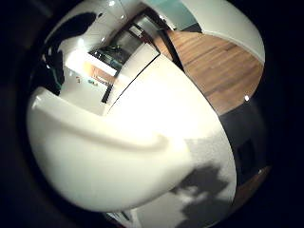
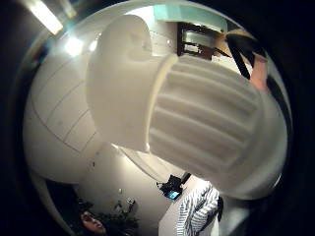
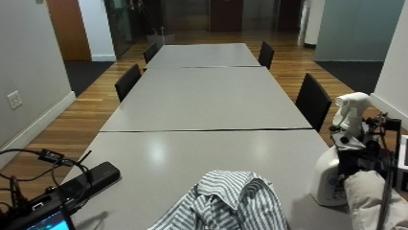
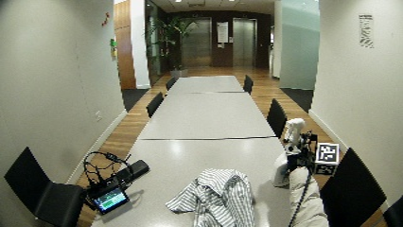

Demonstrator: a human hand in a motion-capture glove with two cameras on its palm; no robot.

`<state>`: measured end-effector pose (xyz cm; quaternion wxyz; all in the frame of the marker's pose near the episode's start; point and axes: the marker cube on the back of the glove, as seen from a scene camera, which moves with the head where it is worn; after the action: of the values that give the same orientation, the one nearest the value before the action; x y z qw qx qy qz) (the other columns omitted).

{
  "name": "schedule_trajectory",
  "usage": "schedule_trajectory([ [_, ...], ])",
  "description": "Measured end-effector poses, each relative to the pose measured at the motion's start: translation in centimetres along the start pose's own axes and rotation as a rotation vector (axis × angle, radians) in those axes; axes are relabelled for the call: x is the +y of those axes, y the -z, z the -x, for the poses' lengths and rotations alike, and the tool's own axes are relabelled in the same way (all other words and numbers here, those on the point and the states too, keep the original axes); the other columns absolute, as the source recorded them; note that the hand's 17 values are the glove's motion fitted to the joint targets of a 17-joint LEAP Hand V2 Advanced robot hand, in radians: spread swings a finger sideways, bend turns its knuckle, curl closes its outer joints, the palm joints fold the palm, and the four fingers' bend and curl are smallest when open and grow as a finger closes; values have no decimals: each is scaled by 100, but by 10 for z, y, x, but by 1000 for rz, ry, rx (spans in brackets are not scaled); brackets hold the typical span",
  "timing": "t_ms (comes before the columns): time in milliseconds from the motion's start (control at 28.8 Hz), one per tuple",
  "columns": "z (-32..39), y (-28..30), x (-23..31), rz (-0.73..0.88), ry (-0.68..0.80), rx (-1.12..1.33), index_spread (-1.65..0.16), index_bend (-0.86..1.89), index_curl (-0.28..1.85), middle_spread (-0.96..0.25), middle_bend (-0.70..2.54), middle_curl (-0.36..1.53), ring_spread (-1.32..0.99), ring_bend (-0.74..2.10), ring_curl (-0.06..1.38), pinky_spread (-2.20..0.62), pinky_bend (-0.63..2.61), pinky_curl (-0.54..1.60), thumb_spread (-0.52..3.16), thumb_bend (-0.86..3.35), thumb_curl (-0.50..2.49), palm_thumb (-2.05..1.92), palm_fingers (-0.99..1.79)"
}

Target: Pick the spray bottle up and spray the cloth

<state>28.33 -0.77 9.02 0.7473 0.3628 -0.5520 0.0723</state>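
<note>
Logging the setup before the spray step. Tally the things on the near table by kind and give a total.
Spray bottle: 1, white, gripped at the neck by the gloved right hand
Striped cloth: 1
Black device with a lit screen and cables: 1
Total: 3

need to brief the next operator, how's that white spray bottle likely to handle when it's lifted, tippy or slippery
The spray bottle looks tall with a narrow neck over a wider base, so it may tip if bumped high up. Its body seems smooth plastic, perhaps slippery, though the ribbed collar should give hold. The right hand is at its neck; how full it is cannot be seen, so its weight is uncertain.
</note>
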Motion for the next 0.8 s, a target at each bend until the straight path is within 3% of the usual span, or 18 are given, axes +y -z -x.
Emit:
schedule_trajectory([
  [277, -23, -6, 12, -52, -81, -35, -27, 31, 50, -11, 65, 49, -17, 56, 44, -21, 26, 37, 49, 14, 57, 99, 118],
  [381, -32, 9, 24, -47, -60, 59, -27, 30, 51, -11, 65, 50, -17, 56, 45, -22, 25, 38, 47, 12, 58, 100, 119],
  [485, -4, 2, 15, -9, 86, 229, -27, 29, 52, -11, 64, 50, -17, 57, 46, -23, 24, 39, 44, 9, 60, 101, 120],
  [659, 93, -45, -9, 71, 458, 643, -27, 29, 53, -11, 63, 51, -17, 57, 47, -24, 23, 40, 41, 5, 62, 104, 122],
  [797, 140, -62, -9, 45, 647, 995, -26, 28, 54, -11, 63, 52, -17, 57, 48, -24, 23, 41, 38, 2, 64, 104, 123],
])
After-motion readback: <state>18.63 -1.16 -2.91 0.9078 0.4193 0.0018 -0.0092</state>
